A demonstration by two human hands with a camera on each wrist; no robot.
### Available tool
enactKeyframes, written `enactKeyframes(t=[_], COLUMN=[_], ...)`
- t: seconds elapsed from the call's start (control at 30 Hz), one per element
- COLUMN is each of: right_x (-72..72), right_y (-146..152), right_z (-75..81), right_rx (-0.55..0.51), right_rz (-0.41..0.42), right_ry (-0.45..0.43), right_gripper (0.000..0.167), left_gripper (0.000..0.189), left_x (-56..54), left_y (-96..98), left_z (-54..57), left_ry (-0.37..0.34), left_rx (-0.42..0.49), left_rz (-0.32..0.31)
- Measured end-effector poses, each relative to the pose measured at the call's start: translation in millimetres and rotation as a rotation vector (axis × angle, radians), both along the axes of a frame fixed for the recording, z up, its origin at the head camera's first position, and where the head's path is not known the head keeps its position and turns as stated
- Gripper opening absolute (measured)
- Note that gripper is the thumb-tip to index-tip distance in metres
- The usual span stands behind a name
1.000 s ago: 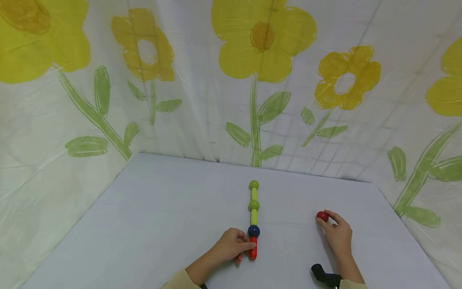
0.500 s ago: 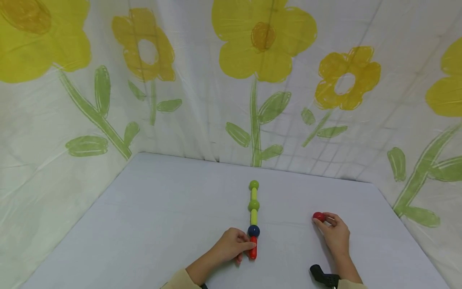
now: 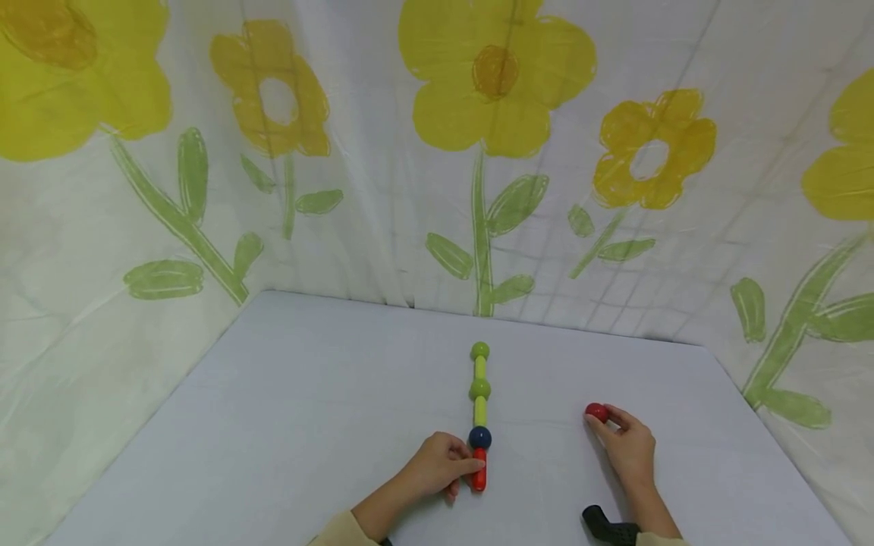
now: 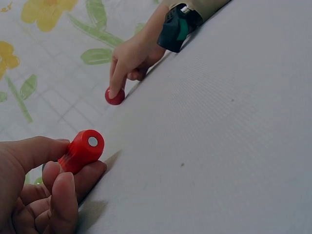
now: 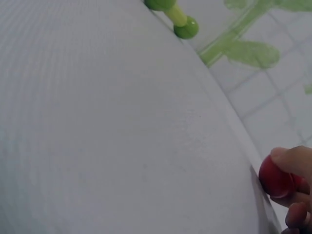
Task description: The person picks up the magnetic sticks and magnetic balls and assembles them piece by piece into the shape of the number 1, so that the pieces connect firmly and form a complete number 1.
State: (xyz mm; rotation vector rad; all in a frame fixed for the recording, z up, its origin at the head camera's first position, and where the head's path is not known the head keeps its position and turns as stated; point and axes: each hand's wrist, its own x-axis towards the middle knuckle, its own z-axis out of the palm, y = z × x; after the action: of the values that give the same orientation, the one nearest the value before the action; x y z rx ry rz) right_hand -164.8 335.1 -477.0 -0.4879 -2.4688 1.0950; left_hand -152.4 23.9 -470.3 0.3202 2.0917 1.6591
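Observation:
A straight chain of magnetic balls and rods lies on the table, running away from me. From the far end come a green ball (image 3: 480, 350), a yellow-green rod (image 3: 480, 368), a second green ball (image 3: 480, 389), another yellow-green rod (image 3: 480, 412), a dark blue ball (image 3: 480, 437) and a red rod (image 3: 480, 479). My left hand (image 3: 437, 464) pinches the red rod between thumb and fingers. In the left wrist view a silvery round magnet (image 4: 93, 141) shows in the rod's near end. Off to the right, my right hand (image 3: 630, 449) pinches a red ball (image 3: 596, 412) at the fingertips.
The white table (image 3: 307, 394) reaches back to a pale hanging cloth (image 3: 382, 189) printed with yellow flowers. A black wrist device (image 3: 608, 525) sits by my right sleeve.
My right hand has moved a little to the left with the red ball, toward the chain. The left hand keeps its hold on the red rod, and the chain stays put.

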Motion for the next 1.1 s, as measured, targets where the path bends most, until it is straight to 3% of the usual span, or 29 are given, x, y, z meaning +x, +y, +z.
enactKeyframes(t=[0.4, 0.63, 1.1], right_x=[5.7, 15.7, 45.2], right_y=[-20.2, -35.3, -67.9], right_z=[-3.4, -0.2, -5.5], right_rx=[0.029, -0.012, -0.054], right_rz=[0.040, 0.124, 0.287], right_ry=[0.023, -0.053, -0.025], right_gripper=[0.044, 0.046, 0.038], left_gripper=[0.014, 0.015, 0.014], left_x=[0.2, -0.3, 0.9], left_y=[0.1, -0.2, -0.5], left_z=[0.2, -0.3, 1.5], left_ry=[-0.004, -0.003, 0.000], left_rx=[0.008, 0.004, -0.002], left_rz=[-0.003, 0.001, 0.000])
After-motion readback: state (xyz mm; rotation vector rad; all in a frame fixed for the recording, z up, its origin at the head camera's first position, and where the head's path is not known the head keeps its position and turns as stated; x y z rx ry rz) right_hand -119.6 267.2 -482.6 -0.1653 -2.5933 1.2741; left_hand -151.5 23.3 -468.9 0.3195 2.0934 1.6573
